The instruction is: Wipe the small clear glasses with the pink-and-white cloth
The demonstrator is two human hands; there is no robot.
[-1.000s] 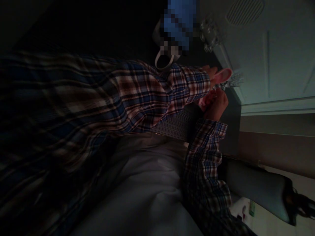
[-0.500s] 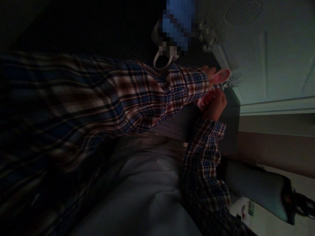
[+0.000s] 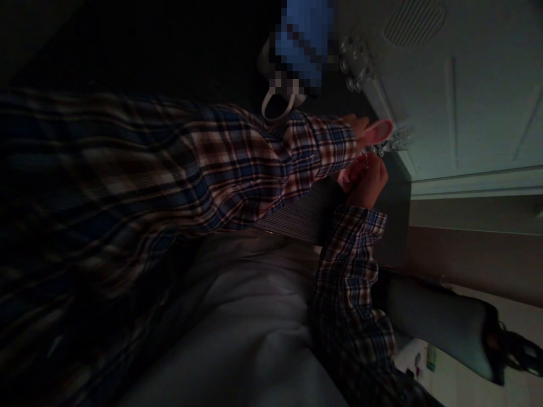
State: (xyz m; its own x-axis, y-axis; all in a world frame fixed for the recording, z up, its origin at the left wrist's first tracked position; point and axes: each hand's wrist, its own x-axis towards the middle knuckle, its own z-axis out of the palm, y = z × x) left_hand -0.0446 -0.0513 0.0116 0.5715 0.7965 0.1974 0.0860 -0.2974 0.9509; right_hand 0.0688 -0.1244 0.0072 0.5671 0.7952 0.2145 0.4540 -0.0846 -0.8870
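My left hand (image 3: 357,125), at the end of the long plaid sleeve, is closed on a pink object with a rounded, spoon-like end (image 3: 379,131). Just below it in the picture, my right hand (image 3: 369,182) has its fingers bent and pressed together beside a small pink, uneven-looking item (image 3: 351,174). The fingers seem to touch this item, but the dim light hides the exact grip. The two hands are close together over a dark surface (image 3: 297,217) with fine lines.
A pale mug-like object with a handle (image 3: 271,107) stands near a pixelated blue shape (image 3: 305,39). Clear glass-like pieces (image 3: 356,62) lie by a pale panelled surface (image 3: 479,96) with a striped oval (image 3: 414,21). A chair-like grey form (image 3: 432,316) is at lower right.
The whole view has shifted slightly, moving things a little to the left. Both hands keep nearly the same pose and stay close together.
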